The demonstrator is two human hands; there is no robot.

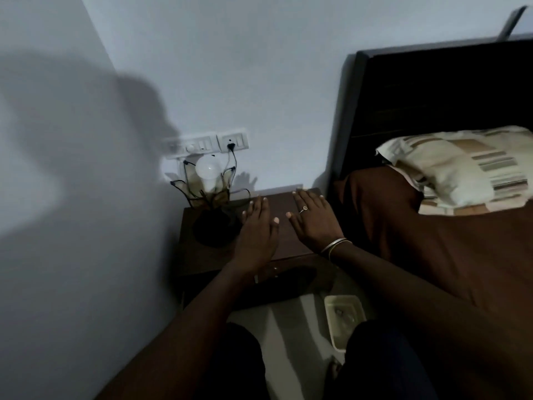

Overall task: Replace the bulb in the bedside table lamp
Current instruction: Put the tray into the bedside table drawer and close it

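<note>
Head view: both hands flat and empty on bedside table [288,246].
Left hand [256,226]: beside lamp [212,197].
Right hand [313,217]: farther from lamp.
Bulb [207,171]: seated; steady lamp base, twist gently.

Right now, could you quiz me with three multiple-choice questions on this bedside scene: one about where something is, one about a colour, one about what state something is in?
1. Where does the lamp stand on the bedside table?
A. far left corner
B. front right corner
C. dead centre

2. What colour is the bulb?
A. red
B. white
C. green

3. What are the hands doing?
A. gripping the bulb
B. lying open and flat over the tabletop, empty
C. pulling the plug

Answers: 1 A, it stands by the wall. 2 B, the globe is plain white. 3 B, the left hand and right hand are spread, holding nothing.
</note>
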